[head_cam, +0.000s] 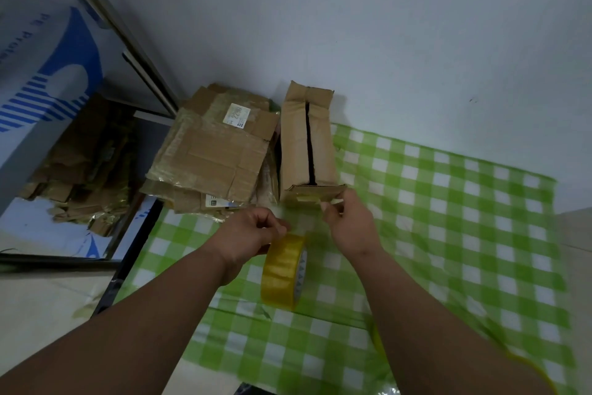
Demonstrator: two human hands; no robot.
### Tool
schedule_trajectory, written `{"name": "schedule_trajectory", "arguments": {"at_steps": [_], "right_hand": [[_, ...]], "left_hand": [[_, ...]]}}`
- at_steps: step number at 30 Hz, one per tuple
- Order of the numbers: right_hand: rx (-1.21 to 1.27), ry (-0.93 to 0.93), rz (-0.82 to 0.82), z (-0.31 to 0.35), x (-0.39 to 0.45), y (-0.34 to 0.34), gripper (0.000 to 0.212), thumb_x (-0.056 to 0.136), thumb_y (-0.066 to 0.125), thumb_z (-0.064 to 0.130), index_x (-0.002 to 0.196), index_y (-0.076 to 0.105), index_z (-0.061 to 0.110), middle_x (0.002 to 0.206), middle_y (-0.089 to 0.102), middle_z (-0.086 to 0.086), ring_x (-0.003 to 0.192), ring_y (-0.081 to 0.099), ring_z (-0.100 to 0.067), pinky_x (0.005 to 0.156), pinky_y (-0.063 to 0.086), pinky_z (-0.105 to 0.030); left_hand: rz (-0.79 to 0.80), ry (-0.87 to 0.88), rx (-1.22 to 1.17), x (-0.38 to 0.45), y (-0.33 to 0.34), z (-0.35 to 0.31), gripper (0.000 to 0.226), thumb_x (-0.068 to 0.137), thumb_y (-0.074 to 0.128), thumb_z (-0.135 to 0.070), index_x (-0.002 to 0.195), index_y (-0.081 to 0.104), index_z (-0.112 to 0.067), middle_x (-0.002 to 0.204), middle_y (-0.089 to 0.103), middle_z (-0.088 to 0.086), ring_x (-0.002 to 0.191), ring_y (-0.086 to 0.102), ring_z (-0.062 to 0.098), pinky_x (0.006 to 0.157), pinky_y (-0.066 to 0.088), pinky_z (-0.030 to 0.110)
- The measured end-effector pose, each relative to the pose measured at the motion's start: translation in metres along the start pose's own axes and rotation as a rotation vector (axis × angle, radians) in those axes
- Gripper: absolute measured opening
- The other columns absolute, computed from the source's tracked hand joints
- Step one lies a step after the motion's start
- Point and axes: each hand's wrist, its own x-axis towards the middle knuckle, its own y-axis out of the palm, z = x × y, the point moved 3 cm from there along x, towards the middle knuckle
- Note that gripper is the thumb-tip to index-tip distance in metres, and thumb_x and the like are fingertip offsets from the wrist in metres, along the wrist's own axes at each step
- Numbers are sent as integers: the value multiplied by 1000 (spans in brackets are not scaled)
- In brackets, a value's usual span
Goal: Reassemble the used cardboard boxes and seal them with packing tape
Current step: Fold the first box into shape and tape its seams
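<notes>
From where I watch, nearest to me is the roll of packing tape (283,271), standing on edge on the green checked cloth (448,234); I'll place everything else relative to that roll. My left hand (253,234) sits at the roll's top left, fingers curled around its upper rim, so I judge it is gripping the roll. Just beyond and to the right of the roll, my right hand (347,221) pinches what looks like the free end of the tape against the near end of the reassembled cardboard box (307,144). I cannot make out the clear strip between the two hands, so how taut it runs is not something I can tell.

The box lies directly beyond the roll, its long top seam gaping as a dark slit. That gap is my main worry: if I lay tape with the flaps apart, the seam seals open or the tape bridges air and wrinkles. The near end flap looks bent and frayed, so the tape end may catch only on loose paper and peel off when I pull. A pull on the roll with nothing bracing the box could also drag the box toward me.

Beyond and to the left of the roll sits a stack of flattened boxes (214,154), touching or nearly touching the box's side; loose tape could snag on it.
</notes>
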Motion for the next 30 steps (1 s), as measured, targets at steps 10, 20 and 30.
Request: {"name": "schedule_trajectory", "arguments": {"at_steps": [10,20,30], "right_hand": [[495,271,226,-9,-53,-8,20,90,63,27,80,59,11,77,65,-8,66,61,-19,69,44,-35],[600,261,238,-17,-94,-10,36,72,68,59,106,58,54,115,62,2,103,59,-20,91,50,-41],[608,227,167,-15,-106,-26,19,98,55,41,83,60,31,80,55,-8,72,44,-23,65,36,-40]], "left_hand": [[-63,5,-70,-13,23,9,13,90,66,-3,79,60,-4,103,72,8,91,67,16,67,52,24],[-47,92,-92,-35,56,4,9,88,69,-4,80,67,-3,105,71,15,90,68,20,73,58,28],[-207,151,53,-45,77,3,4,85,75,-13,87,76,-9,92,75,10,92,71,29,88,59,43]]}}
